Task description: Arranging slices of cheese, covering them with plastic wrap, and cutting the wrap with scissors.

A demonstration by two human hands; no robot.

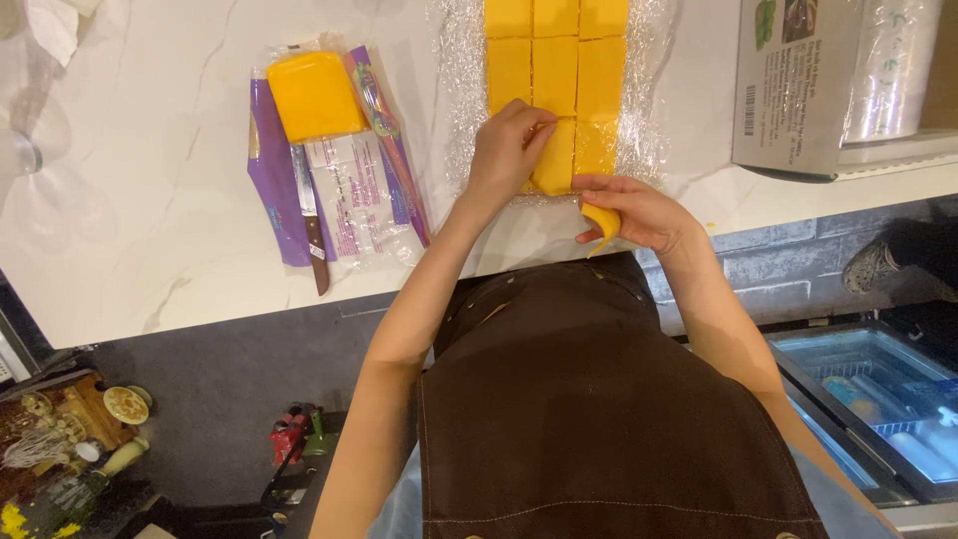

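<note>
At frame centre, the left hand [507, 150] presses a cheese slice [555, 158] onto plastic wrap [461, 90]; the right hand [639, 213] pinches a curled slice [603, 226] at the table [150, 220] edge.

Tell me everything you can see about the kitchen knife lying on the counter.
The knife lies flat on the white marbled counter, left of both hands and untouched by them. Its narrow, shiny metal blade points away from the person; the dark brown handle points toward the counter's near edge. The blade rests on the opened purple and clear wrapper, its tip right beside the yellow cheese block on that wrapper; whether they touch is unclear. The handle end reaches onto bare counter.
</note>
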